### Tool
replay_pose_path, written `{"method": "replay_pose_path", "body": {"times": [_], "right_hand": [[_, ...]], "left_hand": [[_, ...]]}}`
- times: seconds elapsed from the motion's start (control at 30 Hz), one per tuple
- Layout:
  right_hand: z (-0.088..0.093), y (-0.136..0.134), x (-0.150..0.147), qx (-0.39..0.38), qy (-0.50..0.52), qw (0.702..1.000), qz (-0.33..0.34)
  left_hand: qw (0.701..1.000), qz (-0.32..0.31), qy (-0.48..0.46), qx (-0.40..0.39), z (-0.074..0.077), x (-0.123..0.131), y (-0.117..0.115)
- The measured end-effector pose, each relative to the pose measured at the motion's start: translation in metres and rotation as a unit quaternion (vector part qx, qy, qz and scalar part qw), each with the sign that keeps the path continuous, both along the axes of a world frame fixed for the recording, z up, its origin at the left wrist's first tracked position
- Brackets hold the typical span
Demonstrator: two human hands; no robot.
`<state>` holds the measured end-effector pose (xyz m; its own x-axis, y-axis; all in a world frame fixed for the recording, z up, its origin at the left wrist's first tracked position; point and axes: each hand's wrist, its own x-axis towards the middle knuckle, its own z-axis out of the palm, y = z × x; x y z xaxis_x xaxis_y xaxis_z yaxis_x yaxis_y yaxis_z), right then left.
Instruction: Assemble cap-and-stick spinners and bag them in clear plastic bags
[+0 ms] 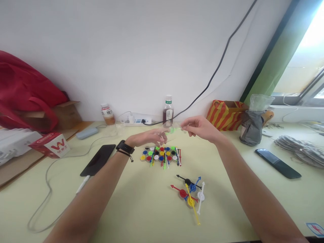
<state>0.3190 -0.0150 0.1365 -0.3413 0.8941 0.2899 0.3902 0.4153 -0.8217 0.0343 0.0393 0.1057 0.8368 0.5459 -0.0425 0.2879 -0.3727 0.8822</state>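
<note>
My left hand [155, 136] is closed on a clear plastic bag [167, 127], held above the far middle of the table. Beside it my right hand [198, 128] pinches the bag's other side, thumb against fingers. Something small and light green [172, 130] shows in or behind the thin plastic; its shape is blurred. Below the hands lie rows of coloured round discs [161, 153] with several loose arrow pointers [165, 160] on top. Closer to me sits a group of assembled spinners: black [187, 182], blue [192, 187], red [182, 193], white [200, 196] and yellow [191, 202].
A dark tablet [98, 160] and a white stylus [83, 184] lie left; a phone [277, 163] lies right. Two bottles, one dark [168, 111], and a power strip [138, 120] stand along the wall. A striped bag [220, 114] and a grey-wrapped bundle [251, 126] are at right.
</note>
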Motion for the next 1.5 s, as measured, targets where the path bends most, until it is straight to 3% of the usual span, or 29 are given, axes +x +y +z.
{"method": "replay_pose_path", "body": {"times": [0.17, 0.43, 0.67, 0.83, 0.9, 1.0, 1.13, 1.2, 1.27, 1.37, 1.5], "right_hand": [[0.004, -0.007, -0.007, 0.030, -0.034, 0.999, -0.021], [0.002, -0.006, -0.006, -0.004, -0.028, 0.996, 0.085], [0.001, -0.001, -0.005, 0.058, 0.027, 0.997, 0.036], [0.001, 0.000, 0.001, 0.102, -0.025, 0.988, -0.117], [0.000, 0.000, 0.001, 0.079, -0.105, 0.988, -0.083], [-0.010, -0.001, -0.010, 0.004, -0.235, 0.968, 0.084], [-0.039, -0.005, -0.046, -0.139, -0.372, 0.875, 0.279], [-0.053, -0.008, -0.063, -0.186, -0.439, 0.819, 0.319], [-0.059, -0.010, -0.072, -0.195, -0.469, 0.799, 0.323], [-0.054, -0.011, -0.067, -0.175, -0.462, 0.817, 0.298], [-0.028, -0.009, -0.038, -0.161, -0.419, 0.862, 0.234]], "left_hand": [[0.998, -0.027, -0.014, -0.053, -0.002, 0.001, 0.000], [0.991, -0.053, -0.031, -0.120, -0.001, 0.000, -0.003], [0.991, -0.065, -0.056, -0.105, -0.006, 0.005, -0.001], [0.976, -0.046, -0.138, -0.161, -0.013, -0.002, 0.008], [0.969, -0.029, -0.179, -0.171, -0.017, -0.006, 0.013], [0.960, 0.007, -0.210, -0.184, -0.025, -0.012, 0.021], [0.959, 0.049, -0.198, -0.194, -0.031, -0.015, 0.026], [0.960, 0.063, -0.193, -0.191, -0.032, -0.015, 0.027], [0.962, 0.072, -0.187, -0.187, -0.032, -0.014, 0.026], [0.967, 0.066, -0.169, -0.179, -0.032, -0.012, 0.024], [0.977, 0.029, -0.148, -0.154, -0.030, -0.008, 0.020]]}}
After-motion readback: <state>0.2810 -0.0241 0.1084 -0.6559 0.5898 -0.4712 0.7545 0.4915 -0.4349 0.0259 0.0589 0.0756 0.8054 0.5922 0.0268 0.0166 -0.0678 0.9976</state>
